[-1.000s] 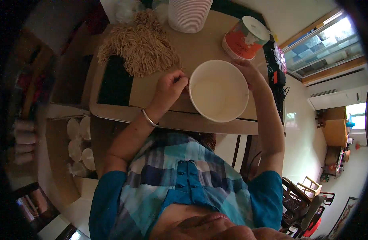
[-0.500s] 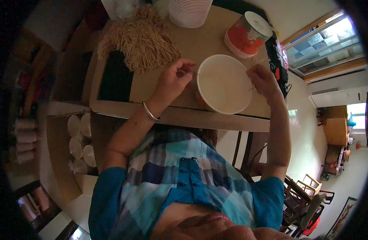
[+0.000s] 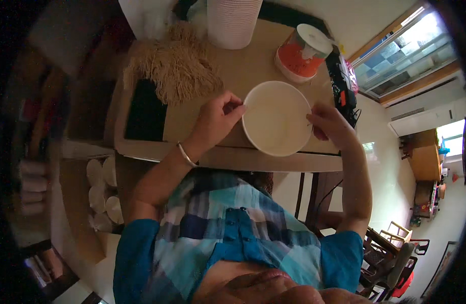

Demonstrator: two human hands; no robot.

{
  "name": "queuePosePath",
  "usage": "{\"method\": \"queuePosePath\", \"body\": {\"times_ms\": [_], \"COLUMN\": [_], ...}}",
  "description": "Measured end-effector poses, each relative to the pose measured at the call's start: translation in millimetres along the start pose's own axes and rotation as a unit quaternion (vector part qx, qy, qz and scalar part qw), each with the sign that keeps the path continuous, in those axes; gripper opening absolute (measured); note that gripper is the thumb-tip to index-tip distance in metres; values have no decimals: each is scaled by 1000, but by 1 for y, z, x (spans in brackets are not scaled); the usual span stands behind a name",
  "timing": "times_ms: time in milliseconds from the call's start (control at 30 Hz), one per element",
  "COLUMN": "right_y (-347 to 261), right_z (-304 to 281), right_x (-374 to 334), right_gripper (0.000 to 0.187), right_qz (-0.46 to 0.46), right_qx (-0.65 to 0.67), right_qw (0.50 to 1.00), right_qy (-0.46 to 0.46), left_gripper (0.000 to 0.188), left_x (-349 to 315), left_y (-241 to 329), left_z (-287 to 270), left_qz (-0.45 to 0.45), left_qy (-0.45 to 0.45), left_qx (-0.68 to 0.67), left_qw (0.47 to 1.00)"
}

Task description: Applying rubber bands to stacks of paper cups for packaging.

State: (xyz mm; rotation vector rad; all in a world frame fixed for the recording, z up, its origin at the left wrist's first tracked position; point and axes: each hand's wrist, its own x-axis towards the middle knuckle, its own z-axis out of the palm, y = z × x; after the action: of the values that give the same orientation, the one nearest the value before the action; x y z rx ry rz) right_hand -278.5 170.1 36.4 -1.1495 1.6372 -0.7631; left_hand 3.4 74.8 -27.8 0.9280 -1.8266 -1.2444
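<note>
A round paper bucket (image 3: 277,119), white inside with a pale rim, sits near the front edge of the table and faces me with its mouth. At its left rim my left hand (image 3: 220,119), with a silver bangle on the wrist, is closed in a pinch, fingertips touching the rim. My right hand (image 3: 332,124) pinches at the right rim, its fingers curled. A small dark thread-like bit shows by the right fingertips; what it is I cannot make out. Beyond the left hand lies a heap of beige cords (image 3: 180,66).
A tall stack of white paper buckets (image 3: 234,23) stands at the back of the table (image 3: 192,121). Orange-and-green printed buckets (image 3: 300,58) are stacked at the back right, beside dark items (image 3: 347,96) along the edge. Below left, a cardboard box (image 3: 73,187) holds white rolls or cups.
The view has tilted, so everything sits lower in the picture. My left fingertips have come in against the bucket's rim. The right hand has slid slightly nearer to me along the rim.
</note>
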Motion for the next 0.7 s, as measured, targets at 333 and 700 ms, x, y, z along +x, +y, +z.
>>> {"method": "queuePosePath", "body": {"times_ms": [333,700], "right_y": [-27,-50], "right_z": [-14,-83], "right_x": [-48,-63], "right_gripper": [12,8], "right_qz": [0,-225], "right_qx": [-45,-103], "right_qw": [998,913], "right_qy": [36,325], "left_gripper": [14,21], "left_x": [11,122], "left_y": [25,98], "left_z": [16,56], "left_qz": [21,131], "left_qy": [-32,-23], "left_qx": [-11,14], "left_qw": [999,991]}}
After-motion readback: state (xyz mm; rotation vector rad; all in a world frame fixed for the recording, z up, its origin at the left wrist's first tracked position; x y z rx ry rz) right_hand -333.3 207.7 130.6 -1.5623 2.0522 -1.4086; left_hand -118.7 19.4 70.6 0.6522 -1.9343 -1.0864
